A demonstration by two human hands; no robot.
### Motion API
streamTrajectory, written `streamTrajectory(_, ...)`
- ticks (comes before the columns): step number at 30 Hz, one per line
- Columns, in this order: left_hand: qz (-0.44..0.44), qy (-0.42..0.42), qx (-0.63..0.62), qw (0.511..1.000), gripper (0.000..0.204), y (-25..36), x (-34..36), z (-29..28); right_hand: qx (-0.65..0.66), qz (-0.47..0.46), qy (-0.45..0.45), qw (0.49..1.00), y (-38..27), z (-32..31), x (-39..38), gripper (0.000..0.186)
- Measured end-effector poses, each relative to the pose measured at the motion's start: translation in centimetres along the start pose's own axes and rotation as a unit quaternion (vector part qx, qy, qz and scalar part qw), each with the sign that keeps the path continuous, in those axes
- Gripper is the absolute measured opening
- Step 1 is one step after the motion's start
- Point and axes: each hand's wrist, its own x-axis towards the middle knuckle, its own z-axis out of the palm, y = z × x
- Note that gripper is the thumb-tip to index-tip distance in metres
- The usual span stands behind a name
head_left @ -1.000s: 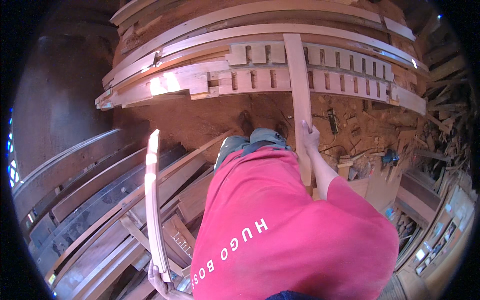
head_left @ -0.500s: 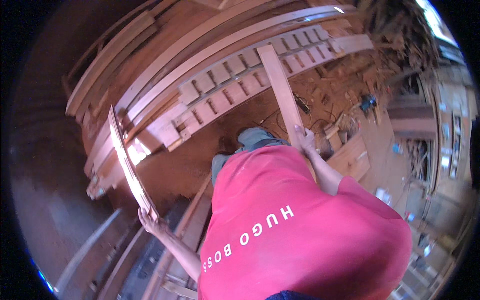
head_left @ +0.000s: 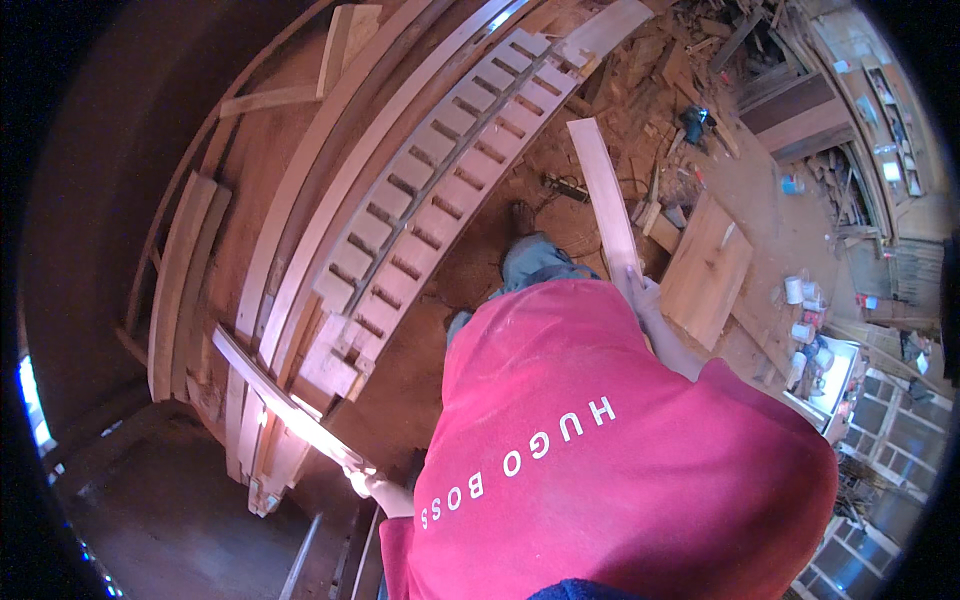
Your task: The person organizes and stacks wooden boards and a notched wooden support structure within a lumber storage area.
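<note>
My left hand (head_left: 362, 480) grips the near end of a narrow wooden board (head_left: 285, 405), lit brightly along its length. The board slants away to the far left, its middle in front of the ends of long timbers. On the other side, my right hand (head_left: 640, 290) is closed around the near end of a second flat wooden board (head_left: 604, 195), which points away from me above the floor. Between the two boards lie two long timbers with rows of slots cut into them, a greyish one (head_left: 405, 180) and a paler one (head_left: 450, 208), side by side.
Long beams (head_left: 350, 140) lie beyond the slotted timbers. At right, a wide wooden panel (head_left: 708, 270) rests on the floor near a dark blue power tool (head_left: 694, 124), wood scraps (head_left: 690, 55) and a cable. Several white cans (head_left: 800, 290) stand farther right, near a pale tray (head_left: 836, 378).
My view and body have turned, so the slotted timbers now run more steeply. The left board has swung to a flatter slant, and my left hand is closer to my body. Both boards remain held.
</note>
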Motion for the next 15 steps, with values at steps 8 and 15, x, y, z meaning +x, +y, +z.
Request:
streamTrajectory(8,0.435,0.171,-0.020,0.884,0.060,24.9,-21.7,10.8,0.012,-0.022,0.041,0.999,-2.9,0.9,18.3,0.066)
streamTrajectory(15,0.811,-0.241,0.012,0.533,0.060,52.8,-58.4,33.2,0.008,-0.034,0.039,0.999,-8.1,-2.5,27.9,0.062)
